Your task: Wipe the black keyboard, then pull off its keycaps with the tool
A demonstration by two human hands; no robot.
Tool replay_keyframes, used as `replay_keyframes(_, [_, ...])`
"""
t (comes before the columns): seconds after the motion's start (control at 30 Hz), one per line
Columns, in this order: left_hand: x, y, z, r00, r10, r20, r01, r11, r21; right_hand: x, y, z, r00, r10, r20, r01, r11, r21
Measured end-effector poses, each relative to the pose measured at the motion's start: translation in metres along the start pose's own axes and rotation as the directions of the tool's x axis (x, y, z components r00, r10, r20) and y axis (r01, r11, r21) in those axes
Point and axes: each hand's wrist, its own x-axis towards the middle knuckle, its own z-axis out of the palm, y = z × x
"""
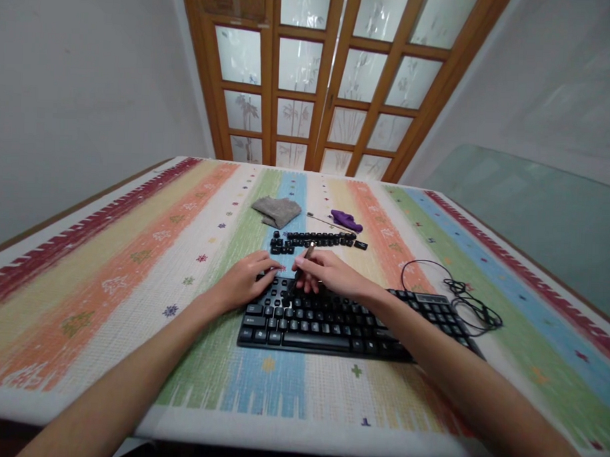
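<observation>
A black keyboard (316,341) lies near the table's front, its upper left part bared of keycaps. My right hand (328,272) is closed round a slim dark tool that looks like a small brush (297,275). The tool stands tilted, its dark lower end down at the bared part of the keyboard. At the keyboard's upper left corner rests my left hand (248,276), fingers stretched and apart, thumb by the top edge. Loose black keycaps (319,240) lie in rows just beyond both hands.
Behind the keycaps lie a folded grey cloth (277,211), a thin rod-like tool (330,223) and a purple cloth (346,220). A coiled black cable (475,308) sits right of the keyboard. A striped tablecloth (133,282) covers the table; wooden glazed doors (269,94) stand beyond.
</observation>
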Motion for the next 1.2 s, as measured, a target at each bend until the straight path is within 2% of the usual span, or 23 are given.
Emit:
replay_keyframes(0.1, [0.005,0.013,-0.005,0.997,-0.071,-0.027,0.067,0.987,-0.143,-0.015,-0.004,-0.003,0.993,-0.118,-0.02,0.118,0.993,-0.01])
replay_keyframes(0.17, [0.01,0.023,-0.007,0.991,-0.135,0.016,0.135,0.956,-0.262,-0.024,-0.007,-0.006,0.984,-0.178,-0.028,0.177,0.984,-0.013])
replay_keyframes(0.27, [0.015,0.033,-0.006,0.974,-0.195,0.113,0.225,0.87,-0.438,-0.036,-0.011,-0.009,0.97,-0.238,-0.051,0.237,0.971,-0.022])
replay_keyframes(0.4, [0.017,0.038,0.001,0.958,-0.219,0.185,0.286,0.724,-0.628,-0.049,-0.007,-0.012,0.955,-0.288,-0.066,0.287,0.958,-0.023])
replay_keyframes(0.57, [0.016,0.038,0.007,0.93,-0.267,0.252,0.366,0.638,-0.678,-0.059,0.007,-0.01,0.964,-0.258,-0.07,0.261,0.964,0.049])
replay_keyframes(0.77, [0.018,0.041,0.013,0.913,-0.258,0.315,0.407,0.569,-0.714,-0.065,0.02,-0.01,0.974,-0.22,-0.055,0.225,0.969,0.1])
replay_keyframes(0.87, [0.022,0.043,0.013,0.918,-0.251,0.306,0.396,0.598,-0.697,-0.068,0.02,-0.013,0.969,-0.227,-0.102,0.233,0.971,0.05])
replay_keyframes(0.97, [0.028,0.047,0.011,0.942,-0.232,0.243,0.335,0.718,-0.61,-0.07,0.02,-0.016,0.957,-0.244,-0.159,0.241,0.97,-0.039])
replay_keyframes(1.1, [0.037,0.051,0.005,0.99,-0.078,0.118,0.118,0.917,-0.382,-0.069,0.022,-0.017,0.942,-0.247,-0.226,0.227,0.968,-0.108])
replay_keyframes(1.2, [0.039,0.051,0.004,0.995,0.072,0.07,-0.054,0.969,-0.239,-0.068,0.022,-0.018,0.937,-0.247,-0.247,0.216,0.965,-0.148])
